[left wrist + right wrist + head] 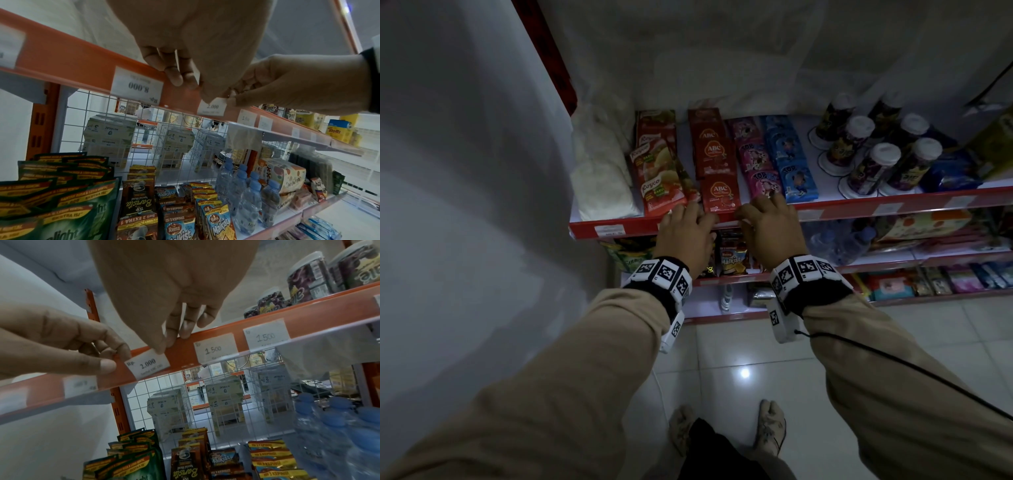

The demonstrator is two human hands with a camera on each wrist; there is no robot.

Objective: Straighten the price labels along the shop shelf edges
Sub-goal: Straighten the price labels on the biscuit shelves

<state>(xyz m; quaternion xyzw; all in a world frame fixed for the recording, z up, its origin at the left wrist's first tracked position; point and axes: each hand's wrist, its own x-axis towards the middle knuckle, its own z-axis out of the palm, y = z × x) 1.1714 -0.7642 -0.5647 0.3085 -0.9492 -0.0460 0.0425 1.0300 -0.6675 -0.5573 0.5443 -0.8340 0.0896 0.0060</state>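
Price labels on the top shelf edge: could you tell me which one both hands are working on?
The 2.000 label. The left hand and right hand each touch an end of it; the two 1.500 labels beside it go untouched.

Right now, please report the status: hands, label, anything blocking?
Left hand grips the shelf edge beside the 2.000 label. Right hand pinches the label's top corner. Label sits tilted. Nothing blocking.

Hidden in the head view behind both hands: the 2.000 price label (pixel 148 363). Too blurred to read: small print under its figure, and the far-left label (pixel 80 385). Cut off at right edge: another label (pixel 377 299).
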